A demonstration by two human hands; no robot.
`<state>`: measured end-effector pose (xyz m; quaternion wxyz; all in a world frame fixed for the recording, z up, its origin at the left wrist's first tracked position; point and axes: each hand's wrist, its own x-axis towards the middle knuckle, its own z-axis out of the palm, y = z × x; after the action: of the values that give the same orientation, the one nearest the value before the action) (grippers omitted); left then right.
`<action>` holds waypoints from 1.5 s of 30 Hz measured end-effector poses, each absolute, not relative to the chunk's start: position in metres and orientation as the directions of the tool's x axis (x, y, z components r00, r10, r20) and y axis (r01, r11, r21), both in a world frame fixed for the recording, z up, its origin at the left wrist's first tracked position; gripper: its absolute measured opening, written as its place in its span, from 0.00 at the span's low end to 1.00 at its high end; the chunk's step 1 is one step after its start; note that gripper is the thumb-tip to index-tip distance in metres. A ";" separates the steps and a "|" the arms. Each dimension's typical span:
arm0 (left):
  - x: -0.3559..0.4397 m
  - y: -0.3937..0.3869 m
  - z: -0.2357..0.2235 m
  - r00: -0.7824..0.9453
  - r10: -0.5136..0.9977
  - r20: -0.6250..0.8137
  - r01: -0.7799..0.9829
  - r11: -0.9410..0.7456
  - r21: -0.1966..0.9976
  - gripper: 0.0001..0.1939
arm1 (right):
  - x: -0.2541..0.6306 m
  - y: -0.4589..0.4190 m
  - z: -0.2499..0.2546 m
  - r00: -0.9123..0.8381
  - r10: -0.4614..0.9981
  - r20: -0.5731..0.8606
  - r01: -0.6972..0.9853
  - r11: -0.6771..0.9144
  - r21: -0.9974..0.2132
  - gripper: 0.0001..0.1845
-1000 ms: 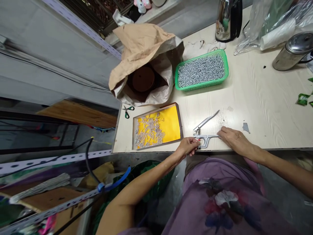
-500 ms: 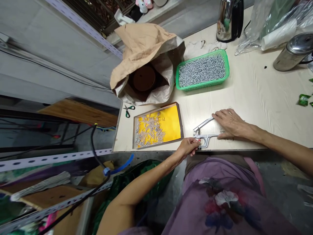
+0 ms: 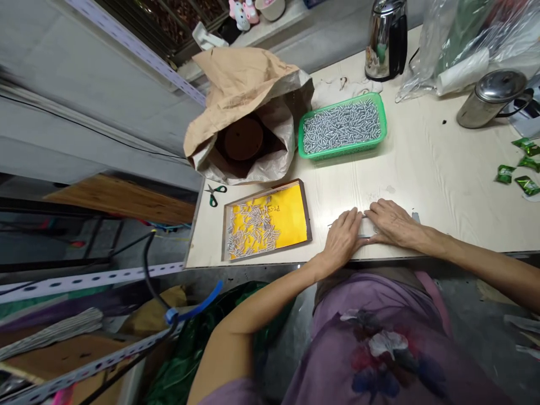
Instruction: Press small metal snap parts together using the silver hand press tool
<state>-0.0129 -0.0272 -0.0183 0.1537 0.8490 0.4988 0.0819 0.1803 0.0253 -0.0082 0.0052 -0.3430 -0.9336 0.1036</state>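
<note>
A silver metal plier-like hand tool [image 3: 366, 229] lies at the front edge of the table, mostly covered by my two hands. My left hand [image 3: 342, 239] is closed over its left end, fingers together and thumb toward the middle. My right hand [image 3: 392, 225] is closed over the handle side, just right of my left one. Only short pieces of the handles show between the hands. To the left, a shallow tray [image 3: 309, 225] with a yellow sheet holds many small metal pins [image 3: 253, 228].
Behind stands a green basket [image 3: 342, 152] full of small metal springs or screws, beside an open brown paper sack [image 3: 248, 73]. Green-handled scissors [image 3: 216, 194] lie at the left edge. A kettle [image 3: 385, 42], a metal pitcher [image 3: 485, 101] and green wrapped packets [image 3: 505, 174] are farther right.
My left hand has moved from pinching at the tool's lower left end to lying over it. The tool's handles, spread apart before, are now largely hidden. The view has shifted slightly.
</note>
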 end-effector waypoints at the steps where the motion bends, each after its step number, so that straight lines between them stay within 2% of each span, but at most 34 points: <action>1: -0.011 -0.021 -0.022 0.534 0.845 -0.013 0.798 -0.499 0.338 0.29 | 0.182 0.024 -0.008 -0.761 0.645 -0.069 0.643 0.735 -0.213 0.25; 3: -0.009 -0.011 -0.025 0.604 0.796 -0.037 0.759 -0.560 0.332 0.31 | 0.186 0.022 -0.008 -0.758 0.648 -0.072 0.643 0.725 -0.248 0.28; 6: -0.008 -0.006 -0.022 0.649 0.754 -0.101 0.743 -0.599 0.298 0.30 | 0.190 0.017 -0.010 -0.749 0.662 -0.045 0.646 0.712 -0.275 0.25; 13: 0.002 -0.004 -0.018 0.653 0.736 -0.178 0.754 -0.609 0.245 0.13 | 0.192 0.012 -0.023 -0.736 0.677 -0.004 0.643 0.697 -0.318 0.04; 18: 0.003 0.002 -0.028 0.613 0.771 -0.171 0.782 -0.562 0.268 0.12 | 0.188 0.013 -0.028 -0.744 0.667 0.035 0.621 0.710 -0.331 0.12; 20: 0.001 0.000 -0.031 0.602 0.787 -0.135 0.785 -0.552 0.283 0.11 | 0.189 0.016 -0.026 -0.726 0.687 0.035 0.643 0.697 -0.317 0.11; 22: 0.000 -0.008 -0.035 0.582 0.811 -0.054 0.785 -0.543 0.298 0.13 | 0.194 0.021 -0.022 -0.724 0.689 0.020 0.647 0.689 -0.326 0.07; 25: 0.000 -0.030 -0.045 0.550 0.829 0.100 0.769 -0.549 0.327 0.19 | 0.203 0.036 -0.018 -0.780 0.626 -0.025 0.587 0.716 -0.379 0.19; 26: 0.002 -0.039 -0.048 0.549 0.825 0.135 0.757 -0.559 0.340 0.19 | 0.204 0.042 -0.017 -0.792 0.610 -0.038 0.574 0.721 -0.388 0.20; 30: 0.012 -0.069 -0.060 0.585 0.792 0.175 0.692 -0.601 0.400 0.22 | 0.198 0.063 -0.019 -0.711 0.703 -0.026 0.676 0.673 -0.301 0.10; 36: 0.016 -0.072 -0.054 0.593 0.795 0.128 0.677 -0.579 0.456 0.22 | 0.166 0.081 -0.008 -0.670 0.742 -0.021 0.739 0.663 -0.123 0.07; 39: 0.019 -0.066 -0.047 0.588 0.804 0.085 0.684 -0.551 0.478 0.22 | 0.140 0.064 0.001 -0.773 0.634 0.004 0.630 0.769 -0.108 0.07; 42: 0.022 -0.069 -0.043 0.606 0.795 0.007 0.692 -0.532 0.488 0.19 | 0.109 0.036 0.002 -0.939 0.342 0.026 0.331 0.925 -0.184 0.05; 45: 0.013 -0.087 -0.045 0.688 0.726 0.001 0.640 -0.608 0.470 0.18 | 0.088 0.016 -0.007 -0.991 0.132 0.034 0.123 0.972 -0.198 0.06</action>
<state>0.0132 -0.0866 -0.0446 0.2223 0.8915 0.3830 0.0960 0.0881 0.0160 -0.0069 0.0233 -0.0643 -0.9928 0.0984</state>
